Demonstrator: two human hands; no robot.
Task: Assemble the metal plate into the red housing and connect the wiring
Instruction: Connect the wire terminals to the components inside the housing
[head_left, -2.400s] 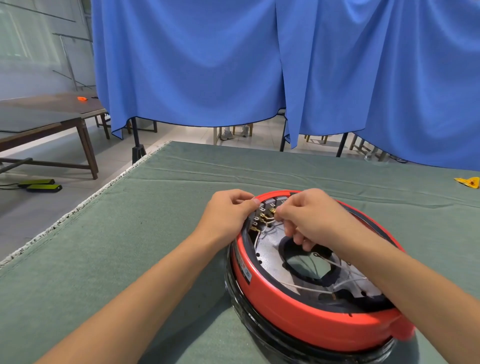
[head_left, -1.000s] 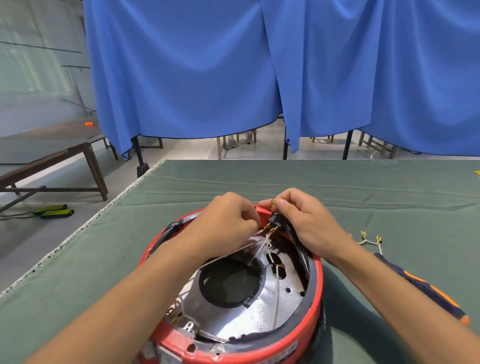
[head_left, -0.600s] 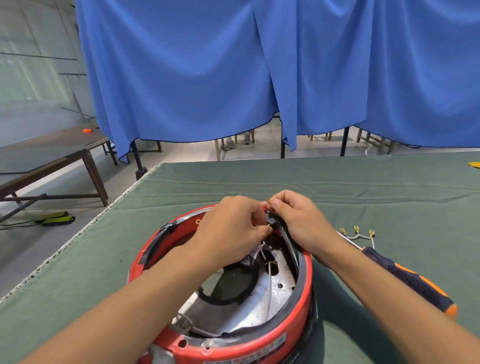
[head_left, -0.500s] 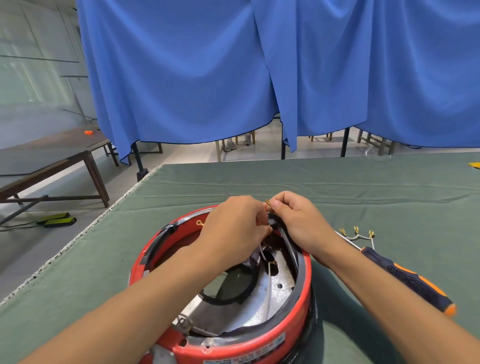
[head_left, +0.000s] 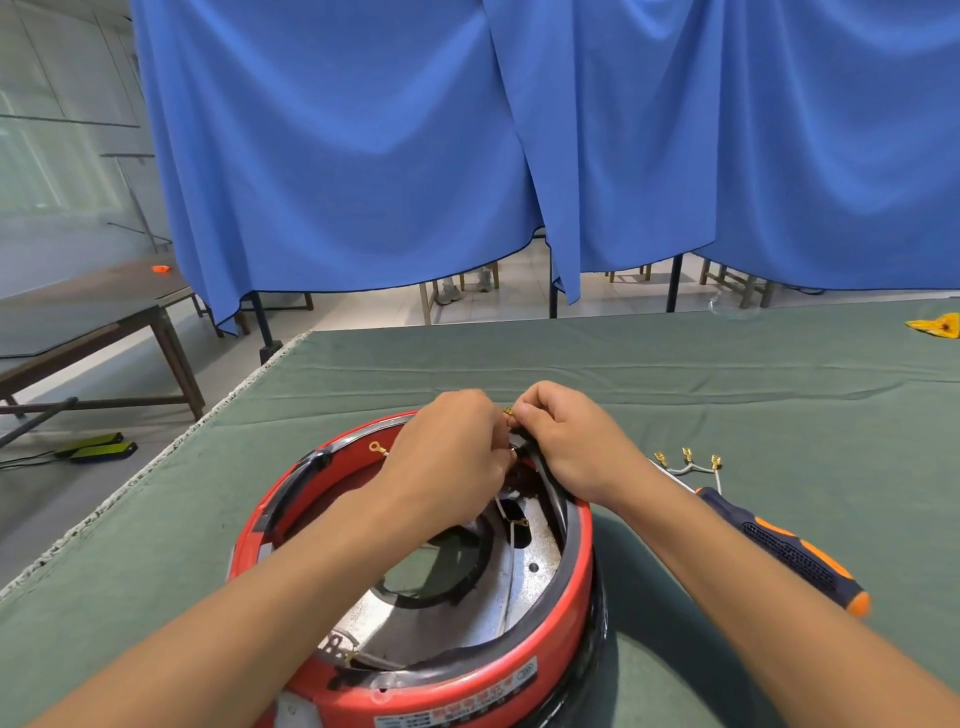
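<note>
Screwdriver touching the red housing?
Apart. The head view shows green cloth between the screwdriver and the red housing.

One red housing (head_left: 550, 670), one metal plate (head_left: 524, 592), one screwdriver (head_left: 779, 545), two hands

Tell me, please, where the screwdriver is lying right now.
In the head view the screwdriver lies on the green table cloth, right of the red housing, beside the right forearm.

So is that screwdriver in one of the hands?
No, the screwdriver lies on the cloth beside the right hand.
</note>
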